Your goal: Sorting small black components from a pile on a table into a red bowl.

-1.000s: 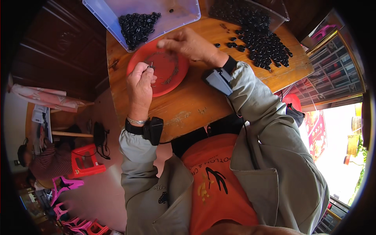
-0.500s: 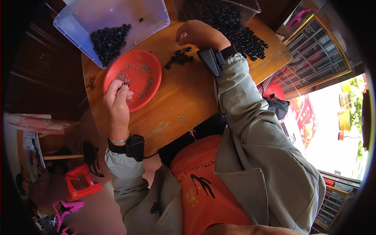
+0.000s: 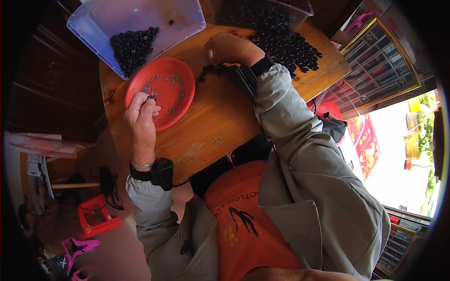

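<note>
Over the near left rim of a red plate [image 3: 188,80], my left hand [image 3: 142,119] pinches a small black piece [image 3: 152,97] between thumb and fingertips. Short silver metal pins [image 3: 179,96] lie in a loose ring inside the plate. My right hand [image 3: 228,48] is bent with its fingers curled, above the table between the plate and a spread of black oval pieces [image 3: 300,54]. Whatever its fingers hold, if anything, cannot be made out. Just under that hand and wrist, a little cluster of black pieces [image 3: 206,71] is partly covered.
A translucent bin [image 3: 187,30] at the far left holds a heap of black pieces [image 3: 133,49]. Another clear bin [image 3: 300,21] with many black pieces stands at the far right of the wooden table [image 3: 201,126]. A red stool [image 3: 98,227] is on the floor at left.
My right hand has moved a little left and nearer, now covering more of the small black cluster. The left hand keeps its pinch, almost unmoved.
</note>
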{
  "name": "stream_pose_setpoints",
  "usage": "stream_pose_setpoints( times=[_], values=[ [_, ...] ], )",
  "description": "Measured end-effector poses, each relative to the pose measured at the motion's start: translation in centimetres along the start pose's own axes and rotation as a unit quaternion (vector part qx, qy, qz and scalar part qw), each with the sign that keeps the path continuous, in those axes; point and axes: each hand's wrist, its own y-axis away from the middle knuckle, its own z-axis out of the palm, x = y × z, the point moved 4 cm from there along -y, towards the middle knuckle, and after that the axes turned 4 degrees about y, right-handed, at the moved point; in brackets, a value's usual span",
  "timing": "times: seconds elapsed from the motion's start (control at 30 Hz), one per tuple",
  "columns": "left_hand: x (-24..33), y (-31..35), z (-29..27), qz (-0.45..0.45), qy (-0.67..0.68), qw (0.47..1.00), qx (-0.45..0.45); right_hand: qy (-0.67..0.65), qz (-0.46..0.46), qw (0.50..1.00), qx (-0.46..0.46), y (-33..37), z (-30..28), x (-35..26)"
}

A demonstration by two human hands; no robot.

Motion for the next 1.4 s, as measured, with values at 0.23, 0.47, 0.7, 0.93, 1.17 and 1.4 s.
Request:
stream_pose_setpoints(
  times=[0.23,0.47,0.7,0.93,1.17,1.4],
  values=[
    [0.0,0.2,0.1,-0.004,0.006,1.0,0.014,-0.098,0.025,0.995,-0.022,0.2,0.6,1.2],
    [0.3,0.1,0.1,-0.002,-0.013,1.0,0.01,0.041,0.001,0.999,0.001,-0.2,0.5,-0.3],
    [-0.3,-0.3,-0.2,0.002,-0.007,1.0,0.002,0.102,0.041,0.991,0.082,-1.5,1.2,-0.1],
    [-0.5,0.1,-0.1,-0.028,0.008,1.0,0.007,-0.412,0.034,0.903,0.121,-0.4,-0.7,-1.0],
    [-0.2,0.3,1.3,-0.036,0.038,0.998,-0.039,-0.729,-0.041,0.678,-0.086,0.2,0.6,-6.5],
    [0.0,0.4,1.3,-0.031,0.051,0.997,-0.04,-0.778,-0.048,0.606,-0.161,0.5,1.8,-8.9]
  ],
)
